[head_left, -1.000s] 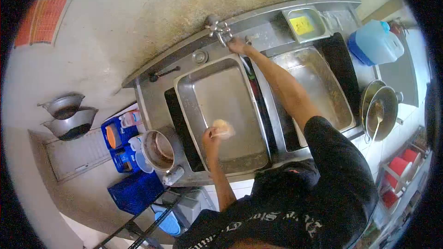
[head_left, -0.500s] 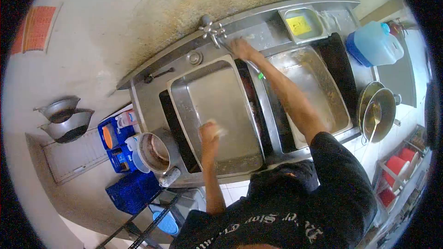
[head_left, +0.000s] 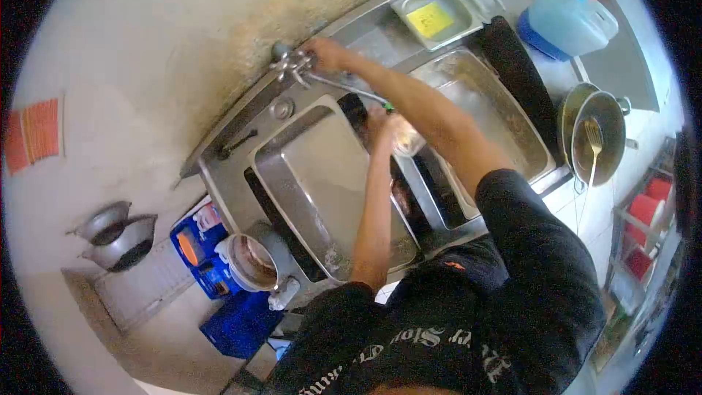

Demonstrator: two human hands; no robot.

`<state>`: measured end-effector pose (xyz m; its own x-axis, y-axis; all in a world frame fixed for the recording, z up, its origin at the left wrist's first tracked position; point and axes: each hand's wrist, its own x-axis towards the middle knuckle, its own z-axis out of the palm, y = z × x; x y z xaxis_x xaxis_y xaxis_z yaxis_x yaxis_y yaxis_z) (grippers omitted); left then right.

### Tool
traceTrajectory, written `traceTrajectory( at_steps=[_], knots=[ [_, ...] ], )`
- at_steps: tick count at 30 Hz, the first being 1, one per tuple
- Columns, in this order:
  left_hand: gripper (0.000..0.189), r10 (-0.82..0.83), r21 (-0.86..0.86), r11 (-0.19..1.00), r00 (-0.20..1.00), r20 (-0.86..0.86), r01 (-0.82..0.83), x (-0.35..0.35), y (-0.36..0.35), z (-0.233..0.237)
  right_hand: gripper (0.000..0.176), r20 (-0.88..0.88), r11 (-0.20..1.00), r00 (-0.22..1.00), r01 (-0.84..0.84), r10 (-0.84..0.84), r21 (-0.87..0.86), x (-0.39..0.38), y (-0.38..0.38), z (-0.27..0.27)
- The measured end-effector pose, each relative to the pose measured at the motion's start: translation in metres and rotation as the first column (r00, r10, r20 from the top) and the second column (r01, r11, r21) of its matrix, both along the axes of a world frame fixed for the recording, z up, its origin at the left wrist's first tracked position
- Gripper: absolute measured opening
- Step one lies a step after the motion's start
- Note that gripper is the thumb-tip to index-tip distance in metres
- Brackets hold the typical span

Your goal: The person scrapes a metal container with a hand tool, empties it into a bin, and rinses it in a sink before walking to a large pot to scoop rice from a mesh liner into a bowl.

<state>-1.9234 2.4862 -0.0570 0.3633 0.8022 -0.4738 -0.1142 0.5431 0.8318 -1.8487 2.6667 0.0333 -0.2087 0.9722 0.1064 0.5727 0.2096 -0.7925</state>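
Both hands at sink (head_left: 228, 175).
Right hand (head_left: 325, 53) closed on tap (head_left: 291, 64); left hand (head_left: 380, 123) clutches pale pad (head_left: 407, 139) near spout (head_left: 344, 88).

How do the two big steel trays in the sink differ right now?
The left tray looks clean and pale grey; the right tray is smeared with brownish residue. The left hand, holding a sponge, is beside the left tray's right edge; the right hand is on the tap, its arm crossing above the right tray. Both are rectangular steel.
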Motion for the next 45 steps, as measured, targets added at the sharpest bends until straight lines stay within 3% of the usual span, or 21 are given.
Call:
traceTrajectory(
  at_steps=[1, 2, 4, 5, 6, 8, 9, 11, 13, 15, 19, 25, 29, 30, 33, 35, 37, 39, 40, 43, 45],
  knots=[
    [0.067, -0.048, 0.041, 0.998, 0.998, 0.043, 0.046, 0.005, 0.018, -0.019, 0.048, 0.153, 0.977, 0.983, 0.068, -0.100, 0.201, 0.000, -0.003, -0.005],
    [0.056, -0.057, 0.126, 0.989, 0.988, -0.141, 0.075, 0.011, 0.029, 0.005, 0.048, 0.157, 0.978, 0.980, 0.091, -0.122, 0.189, 0.004, -0.020, -0.002],
    [0.041, 0.102, 0.083, 0.991, 0.994, 0.036, -0.105, 0.014, 0.037, -0.017, 0.044, -0.077, 0.808, 0.905, 0.409, -0.418, 0.423, -0.001, -0.061, 0.013],
    [0.037, 0.065, 0.246, 0.969, 0.975, -0.210, -0.012, 0.014, 0.040, 0.013, 0.040, -0.175, 0.775, 0.868, 0.495, -0.465, 0.394, 0.008, -0.080, 0.009],
    [0.037, 0.063, 0.234, 0.972, 0.976, -0.206, -0.014, 0.007, 0.048, -0.002, 0.037, -0.270, 0.741, 0.823, 0.568, -0.500, 0.358, 0.022, -0.105, 0.004],
    [0.033, 0.105, -0.137, 0.987, 0.987, 0.118, -0.089, -0.008, 0.066, -0.061, 0.034, -0.192, 0.555, 0.613, 0.783, -0.767, 0.283, 0.051, -0.165, -0.018],
    [0.033, 0.111, -0.148, 0.985, 0.987, 0.115, -0.093, -0.010, 0.075, -0.075, 0.030, -0.331, 0.486, 0.465, 0.874, -0.821, 0.025, 0.059, -0.196, -0.017],
    [0.030, 0.030, -0.222, 0.975, 0.967, 0.253, 0.028, -0.010, 0.093, -0.089, 0.022, -0.211, 0.426, 0.397, 0.896, -0.893, -0.120, 0.081, -0.257, -0.086],
    [0.025, -0.009, -0.369, 0.926, 0.981, 0.192, 0.081, -0.010, 0.099, -0.075, 0.028, 0.115, 0.588, 0.642, 0.749, -0.758, -0.304, 0.090, -0.317, -0.112],
    [0.022, -0.049, -0.195, 0.979, 0.997, 0.051, 0.058, -0.013, 0.099, -0.080, 0.043, 0.332, 0.714, 0.871, 0.489, -0.362, -0.502, 0.088, -0.351, -0.092],
    [0.021, -0.237, -0.213, 0.952, 0.969, -0.067, 0.218, -0.044, 0.115, -0.119, 0.051, 0.330, 0.632, 0.838, 0.545, -0.435, -0.551, 0.051, -0.367, -0.143],
    [0.023, -0.199, -0.104, 0.978, 0.955, -0.218, 0.180, -0.046, 0.095, -0.056, 0.054, -0.106, 0.559, 0.798, 0.314, -0.593, -0.768, 0.028, -0.324, -0.186],
    [0.024, -0.201, -0.041, 0.979, 0.920, -0.337, 0.199, -0.052, 0.101, -0.065, 0.056, -0.328, 0.643, 0.795, 0.100, -0.511, -0.760, 0.042, -0.362, -0.186],
    [0.023, -0.212, -0.037, 0.977, 0.915, -0.344, 0.212, -0.045, 0.095, -0.039, 0.051, -0.381, 0.683, 0.799, 0.050, -0.465, -0.729, 0.048, -0.376, -0.187],
    [0.021, -0.216, -0.023, 0.968, 0.783, -0.583, 0.250, -0.022, 0.071, 0.042, 0.056, -0.358, 0.486, 0.652, 0.017, -0.668, -0.874, 0.048, -0.380, -0.204],
    [0.023, -0.424, 0.215, 0.646, 0.579, -0.696, 0.732, -0.072, 0.118, -0.085, 0.059, -0.273, 0.527, 0.757, 0.109, -0.594, -0.843, 0.051, -0.374, -0.160],
    [0.020, -0.465, 0.063, 0.816, 0.718, -0.518, 0.574, -0.075, 0.110, -0.060, 0.063, -0.192, 0.576, 0.838, 0.169, -0.512, -0.800, 0.041, -0.389, -0.144],
    [0.023, -0.396, 0.004, 0.892, 0.783, -0.480, 0.453, -0.067, 0.093, -0.011, 0.067, -0.273, 0.652, 0.921, -0.027, -0.279, -0.757, 0.045, -0.422, -0.151],
    [0.022, -0.429, -0.013, 0.856, 0.696, -0.576, 0.517, -0.065, 0.099, -0.010, 0.070, -0.305, 0.677, 0.940, -0.124, -0.155, -0.726, 0.052, -0.435, -0.154],
    [0.021, -0.418, 0.218, 0.785, 0.756, -0.504, 0.579, -0.070, 0.098, -0.003, 0.074, -0.342, 0.696, 0.934, -0.313, 0.103, -0.646, 0.064, -0.450, -0.138],
    [0.020, -0.503, -0.118, 0.857, 0.763, -0.406, 0.502, -0.063, 0.093, 0.037, 0.063, -0.039, 0.638, 0.995, 0.030, -0.093, -0.770, 0.052, -0.462, -0.085]
  ],
)
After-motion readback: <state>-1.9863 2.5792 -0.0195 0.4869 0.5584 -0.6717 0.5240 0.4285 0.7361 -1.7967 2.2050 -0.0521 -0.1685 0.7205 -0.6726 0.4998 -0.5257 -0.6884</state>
